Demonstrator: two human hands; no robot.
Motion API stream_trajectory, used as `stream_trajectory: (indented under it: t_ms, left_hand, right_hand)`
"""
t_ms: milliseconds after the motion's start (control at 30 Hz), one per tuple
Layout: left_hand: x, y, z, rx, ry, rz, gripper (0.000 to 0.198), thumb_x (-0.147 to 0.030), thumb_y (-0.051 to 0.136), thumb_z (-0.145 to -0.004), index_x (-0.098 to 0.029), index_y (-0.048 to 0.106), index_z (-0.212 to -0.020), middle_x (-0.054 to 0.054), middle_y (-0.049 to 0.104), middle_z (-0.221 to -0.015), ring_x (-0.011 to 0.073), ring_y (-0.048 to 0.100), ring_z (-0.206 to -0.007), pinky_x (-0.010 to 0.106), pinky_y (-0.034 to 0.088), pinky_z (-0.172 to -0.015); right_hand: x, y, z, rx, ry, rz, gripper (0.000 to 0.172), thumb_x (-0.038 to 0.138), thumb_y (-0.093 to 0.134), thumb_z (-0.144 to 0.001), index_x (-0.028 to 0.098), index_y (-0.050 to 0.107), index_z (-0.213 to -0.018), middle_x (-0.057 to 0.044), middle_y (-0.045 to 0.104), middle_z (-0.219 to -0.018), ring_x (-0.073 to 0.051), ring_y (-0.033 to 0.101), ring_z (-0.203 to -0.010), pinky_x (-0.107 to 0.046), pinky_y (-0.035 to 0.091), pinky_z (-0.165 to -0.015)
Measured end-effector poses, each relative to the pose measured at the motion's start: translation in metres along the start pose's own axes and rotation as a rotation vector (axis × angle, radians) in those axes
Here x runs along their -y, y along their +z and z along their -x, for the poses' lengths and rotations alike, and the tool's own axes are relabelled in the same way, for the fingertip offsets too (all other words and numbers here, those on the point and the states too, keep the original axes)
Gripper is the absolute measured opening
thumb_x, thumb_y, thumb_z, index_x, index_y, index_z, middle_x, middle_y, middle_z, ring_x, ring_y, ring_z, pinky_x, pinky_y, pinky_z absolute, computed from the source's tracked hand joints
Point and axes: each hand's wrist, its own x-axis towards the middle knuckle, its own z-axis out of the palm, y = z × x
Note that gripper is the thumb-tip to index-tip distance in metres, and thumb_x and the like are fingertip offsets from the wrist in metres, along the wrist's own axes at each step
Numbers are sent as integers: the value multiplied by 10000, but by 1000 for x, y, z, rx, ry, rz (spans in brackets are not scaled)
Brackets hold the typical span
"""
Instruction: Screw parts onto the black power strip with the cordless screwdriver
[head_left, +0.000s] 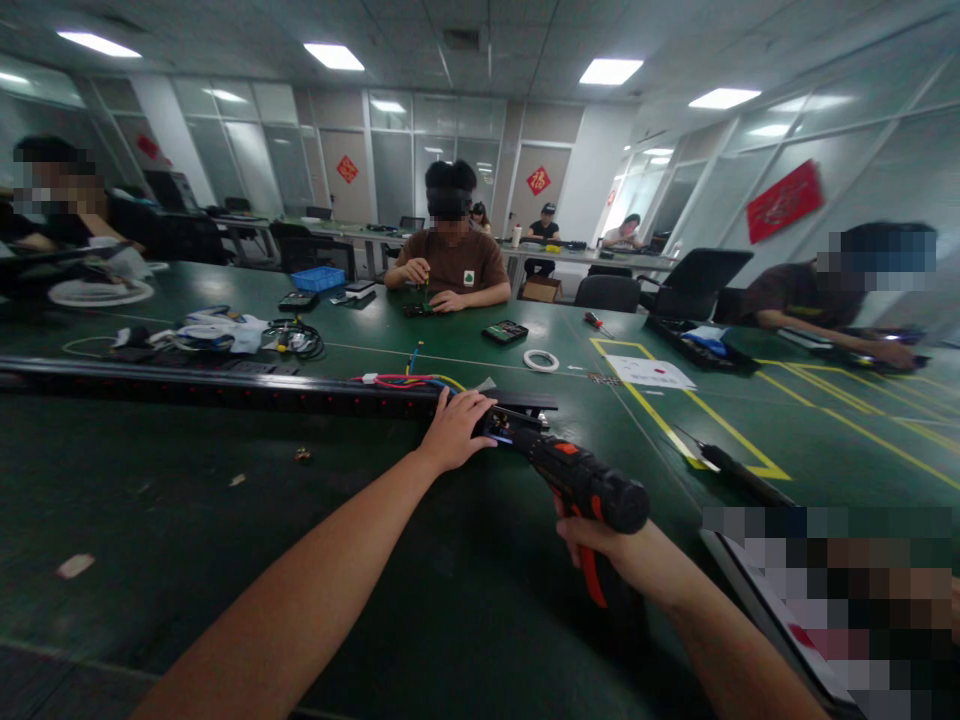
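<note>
- Across the green bench (337,560) lies the long black rail (225,392), its right end near the wearer's middle, presumably so both hands can meet there.
- Left hand (454,432) on that end, fingers laid over the top, thumb set apart: looks like bracing against a twist. Whether they pinch it, can't tell!
- Right hand (604,540), fingers clamped round the handle of the power drill (589,482), nose aimed at the rail's end, probably for a straight push.
- Coloured wires (409,380) sit along the far side, seemingly clear of the drill.
- Thin-tipped tool (742,475) off to the right, apparently within reach.
</note>
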Motion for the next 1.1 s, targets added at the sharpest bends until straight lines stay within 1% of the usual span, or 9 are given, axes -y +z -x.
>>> stream_trajectory:
  t_ms: [267, 600, 867, 1100]
  left_hand:
    - [-2, -2, 1, 7, -5, 1, 669, -411, 812, -948, -288, 557, -1555, 104, 598, -1560, 337, 443, -1549, 654, 99, -1349]
    - [1, 1, 0, -8, 3, -9, 672, -418, 819, -944, -277, 562, -1548, 109, 598, -1559, 335, 445, -1547, 651, 96, -1349]
    - [0, 0, 0, -4, 4, -7, 673, -425, 818, -947, -274, 560, -1550, 112, 600, -1558, 339, 448, -1545, 655, 99, -1349]
    - [0, 1, 0, -10, -1, -17, 672, -425, 830, -939, -266, 571, -1538, 116, 601, -1557, 341, 451, -1544, 653, 115, -1349]
  right_hand:
    - [-1, 0, 0, -3, -17, 3, 256, 392, 760, -724, 227, 628, -868, 40, 627, -627, -189, 620, -604, -328, 474, -623]
    - [-3, 1, 1, -17, 18, -27, 327, 398, 760, -725, 202, 664, -969, 41, 643, -636, -191, 624, -614, -338, 477, -644]
    - [0, 0, 1, -5, 17, -17, 340, 399, 760, -719, 207, 669, -984, 39, 646, -641, -197, 635, -619, -340, 480, -647]
    - [-4, -1, -1, -16, 23, -11, 344, 409, 762, -715, 203, 663, -972, 39, 649, -634, -191, 626, -607, -333, 464, -627]
